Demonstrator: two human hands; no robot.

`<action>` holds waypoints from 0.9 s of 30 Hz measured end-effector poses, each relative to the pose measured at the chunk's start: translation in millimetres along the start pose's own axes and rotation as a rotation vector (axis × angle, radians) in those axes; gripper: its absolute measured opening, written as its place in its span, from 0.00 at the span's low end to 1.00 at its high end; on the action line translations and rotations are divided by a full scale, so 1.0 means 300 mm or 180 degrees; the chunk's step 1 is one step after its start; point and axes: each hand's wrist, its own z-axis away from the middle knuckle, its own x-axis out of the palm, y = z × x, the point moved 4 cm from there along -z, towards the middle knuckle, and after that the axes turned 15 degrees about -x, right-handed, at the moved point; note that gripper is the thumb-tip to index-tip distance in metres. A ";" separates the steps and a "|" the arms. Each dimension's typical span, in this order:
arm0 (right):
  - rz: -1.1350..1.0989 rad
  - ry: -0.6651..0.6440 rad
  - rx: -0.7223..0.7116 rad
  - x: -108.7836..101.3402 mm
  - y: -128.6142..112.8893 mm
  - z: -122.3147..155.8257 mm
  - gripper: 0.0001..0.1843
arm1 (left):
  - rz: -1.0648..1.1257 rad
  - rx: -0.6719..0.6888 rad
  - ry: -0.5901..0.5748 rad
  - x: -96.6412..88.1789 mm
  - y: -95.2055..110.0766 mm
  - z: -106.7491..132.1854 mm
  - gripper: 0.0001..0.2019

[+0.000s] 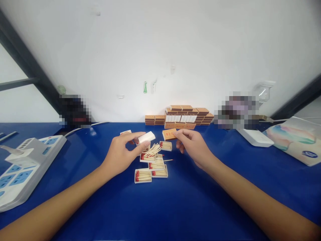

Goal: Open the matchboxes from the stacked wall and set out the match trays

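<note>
My left hand [121, 152] pinches a white matchbox tray [146, 137] turned upside down above a loose heap of red-tipped matches [151, 151]. My right hand [192, 144] grips an orange matchbox sleeve [169, 134] by its right end, just above the blue table [175, 207]. Between my hands lie several open white trays filled with matches [142, 175], plus one single match [168, 160] on the cloth. Another orange sleeve [125, 132] peeks out behind my left fingers.
A stack of orange matchboxes [180, 117] stands against the white wall at the back. A white power strip [22, 167] lies at the left edge. A white box [255, 137] and a tissue pack [296, 140] sit at the right.
</note>
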 end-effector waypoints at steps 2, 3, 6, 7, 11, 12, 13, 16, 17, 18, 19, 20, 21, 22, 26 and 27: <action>0.0013 0.0016 -0.0030 -0.003 -0.001 0.000 0.19 | 0.0255 -0.0245 -0.0149 -0.002 -0.006 -0.012 0.18; 0.0024 0.0022 -0.0044 -0.003 -0.001 0.000 0.19 | 0.0368 -0.0353 -0.0217 -0.002 -0.010 -0.018 0.20; 0.0038 0.0025 -0.0047 -0.002 -0.001 0.001 0.19 | 0.0610 -0.0712 -0.0258 -0.006 -0.030 -0.037 0.30; 0.0038 0.0028 -0.0045 -0.001 -0.002 0.001 0.19 | 0.0685 -0.0844 -0.0241 -0.008 -0.038 -0.041 0.32; 0.0062 0.0043 -0.0037 -0.002 -0.009 0.000 0.19 | 0.0930 -0.1152 -0.0299 -0.006 -0.057 -0.047 0.33; 0.0080 0.0051 -0.0031 -0.005 -0.011 -0.002 0.18 | 0.0941 -0.1160 -0.0323 -0.005 -0.058 -0.046 0.33; 0.0097 0.0068 -0.0021 -0.009 -0.011 -0.004 0.18 | 0.0937 -0.1150 -0.0344 -0.004 -0.058 -0.044 0.33; 0.0146 0.0199 -0.0012 -0.031 -0.005 -0.019 0.17 | 0.0934 -0.1060 -0.0357 -0.002 -0.051 -0.038 0.33; 0.0155 0.0273 -0.0023 -0.043 -0.001 -0.028 0.17 | 0.0944 -0.1036 -0.0350 -0.002 -0.049 -0.037 0.33; 0.0152 0.0360 -0.0046 -0.057 0.004 -0.039 0.16 | 0.0950 -0.1026 -0.0339 -0.002 -0.047 -0.035 0.33; 0.0141 0.0453 -0.0079 -0.074 0.009 -0.051 0.16 | 0.0951 -0.1020 -0.0321 -0.003 -0.045 -0.034 0.33; 0.0131 0.0552 -0.0120 -0.096 0.013 -0.065 0.17 | 0.0948 -0.1011 -0.0297 -0.004 -0.044 -0.034 0.33; 0.0130 0.0659 -0.0165 -0.123 0.016 -0.080 0.17 | 0.0938 -0.0999 -0.0270 -0.006 -0.043 -0.033 0.33; 0.0146 0.0768 -0.0222 -0.155 0.016 -0.095 0.17 | 0.0926 -0.0983 -0.0242 -0.008 -0.041 -0.033 0.33; 0.0461 0.1244 -0.0388 -0.329 0.000 -0.154 0.13 | 0.0882 -0.0924 -0.0164 -0.012 -0.040 -0.031 0.32; 0.0599 0.1359 -0.0330 -0.376 -0.002 -0.164 0.12 | 0.0879 -0.0913 -0.0169 -0.011 -0.041 -0.031 0.31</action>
